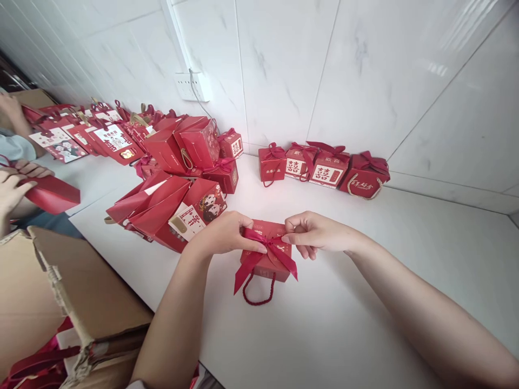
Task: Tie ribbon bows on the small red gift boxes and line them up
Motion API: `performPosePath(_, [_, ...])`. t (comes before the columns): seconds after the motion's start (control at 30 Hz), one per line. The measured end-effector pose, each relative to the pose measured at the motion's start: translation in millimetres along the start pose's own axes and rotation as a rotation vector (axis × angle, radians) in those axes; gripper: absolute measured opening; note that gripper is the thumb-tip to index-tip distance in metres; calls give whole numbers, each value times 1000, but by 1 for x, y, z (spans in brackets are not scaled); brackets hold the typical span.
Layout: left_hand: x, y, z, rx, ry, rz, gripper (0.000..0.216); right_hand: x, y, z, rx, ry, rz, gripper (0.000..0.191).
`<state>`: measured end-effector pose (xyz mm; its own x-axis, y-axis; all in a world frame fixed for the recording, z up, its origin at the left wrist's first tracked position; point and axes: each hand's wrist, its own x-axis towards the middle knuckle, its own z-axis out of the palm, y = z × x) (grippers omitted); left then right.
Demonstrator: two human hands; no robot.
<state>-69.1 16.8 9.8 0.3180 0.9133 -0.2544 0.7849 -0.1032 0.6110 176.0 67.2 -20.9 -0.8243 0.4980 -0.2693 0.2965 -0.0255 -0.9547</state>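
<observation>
A red gift box (271, 267) sits on the white table between my hands, with a dark red rope handle (258, 302) hanging toward me. A red satin ribbon (286, 260) is tied in a bow across its top, and its two tails spread over the front. My left hand (229, 233) is closed on the left loop of the bow, thumb lying near the knot. On the other side, my right hand (310, 233) pinches the right loop between thumb and fingers. Part of the box top is hidden by my fingers.
Bow-tied red boxes (330, 166) line the wall. Red boxes (158, 208) are heaped to my left, with more bags (115, 138) beyond. A cardboard carton (93, 281) stands at the lower left. At far left, another person's hands (16, 186) hold a red box (54, 193).
</observation>
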Motion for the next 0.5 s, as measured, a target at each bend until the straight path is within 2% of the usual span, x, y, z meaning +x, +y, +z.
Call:
performPosePath(0.17, [-2,-1,-2,-19,-26,-2,50,2,1,0,-6,7,-8,37])
performPosePath(0.37, [-14,-4,-19,-190,-118,83,43,-6,-6,-2,-43,29,-11,42])
performPosePath(0.5, [-14,-5,-22,-282,-90,76,42,-11,-10,-2,-30,-1,-12,45])
